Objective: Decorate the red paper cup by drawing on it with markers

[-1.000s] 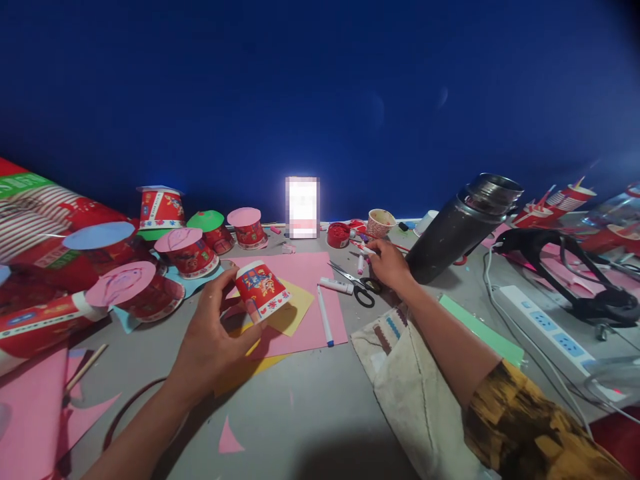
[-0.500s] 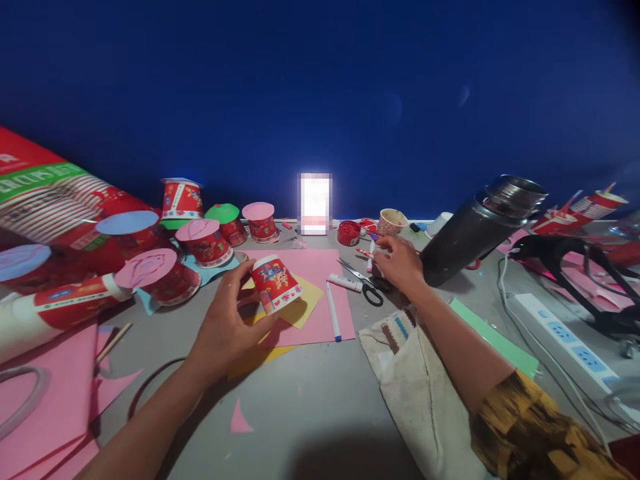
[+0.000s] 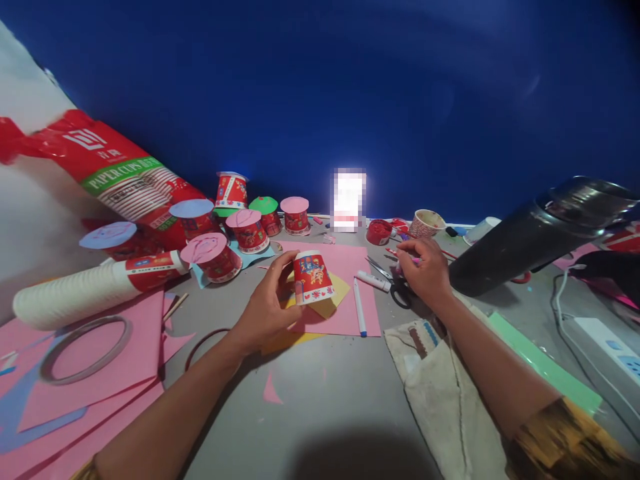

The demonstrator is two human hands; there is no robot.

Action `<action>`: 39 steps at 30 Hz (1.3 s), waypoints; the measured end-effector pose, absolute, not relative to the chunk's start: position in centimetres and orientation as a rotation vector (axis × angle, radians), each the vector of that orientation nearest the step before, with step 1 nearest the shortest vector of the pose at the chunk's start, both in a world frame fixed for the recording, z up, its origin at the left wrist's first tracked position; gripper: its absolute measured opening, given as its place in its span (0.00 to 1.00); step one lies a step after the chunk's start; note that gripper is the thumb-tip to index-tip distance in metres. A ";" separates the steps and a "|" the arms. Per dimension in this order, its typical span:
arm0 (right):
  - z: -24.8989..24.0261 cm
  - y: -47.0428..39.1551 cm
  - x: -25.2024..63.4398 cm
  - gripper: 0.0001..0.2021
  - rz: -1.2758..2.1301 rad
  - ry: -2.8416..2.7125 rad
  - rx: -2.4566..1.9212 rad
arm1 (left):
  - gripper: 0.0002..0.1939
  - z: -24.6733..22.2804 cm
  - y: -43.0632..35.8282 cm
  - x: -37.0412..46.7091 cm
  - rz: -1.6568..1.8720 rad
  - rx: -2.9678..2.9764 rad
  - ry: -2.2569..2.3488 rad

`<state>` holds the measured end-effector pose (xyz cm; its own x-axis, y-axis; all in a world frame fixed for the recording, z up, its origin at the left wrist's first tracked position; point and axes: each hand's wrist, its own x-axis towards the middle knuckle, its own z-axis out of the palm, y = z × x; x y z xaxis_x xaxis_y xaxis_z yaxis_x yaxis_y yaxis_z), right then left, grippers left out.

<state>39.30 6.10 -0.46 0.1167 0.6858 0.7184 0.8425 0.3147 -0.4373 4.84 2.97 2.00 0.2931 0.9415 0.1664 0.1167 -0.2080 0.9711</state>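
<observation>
A red printed paper cup (image 3: pixel 314 277) is in my left hand (image 3: pixel 267 307), thumb and fingers around its side, narrower end up. It is raised above yellow paper (image 3: pixel 333 293) on a pink sheet (image 3: pixel 345 253). My right hand (image 3: pixel 425 270) is curled at the back right, its fingertips closed on a marker (image 3: pixel 399 267) with purple on it, mostly hidden by the fingers. A red-and-white pen (image 3: pixel 391 252) shows beside these fingertips. Just left of the right hand lie scissors (image 3: pixel 400 293), a white pen (image 3: pixel 374 280) and a blue-capped marker (image 3: pixel 360 310).
Paper-topped cups (image 3: pixel 213 257) stand at the left by a cup package (image 3: pixel 133 177) and a cup stack (image 3: pixel 75 293). A tape ring (image 3: pixel 85 350) lies on pink paper. A dark flask (image 3: pixel 525 240), a cloth pouch (image 3: pixel 445 393) and a power strip (image 3: pixel 607 347) are on the right.
The view has turned left, so things appear shifted right. The cup stays in my left hand and looks more upright. My right hand remains by the markers, fingers more closed.
</observation>
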 end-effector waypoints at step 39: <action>0.1 5.6 38.6 0.07 -0.043 -1.699 -1.402 | 0.45 2.4 2.3 5.0 1.040 1.600 1.001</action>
<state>38.55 5.60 0.05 0.0533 0.7650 0.6418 0.7964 0.3552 -0.4895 4.99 2.35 2.44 0.3039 0.9376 0.1691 0.1323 -0.2173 0.9671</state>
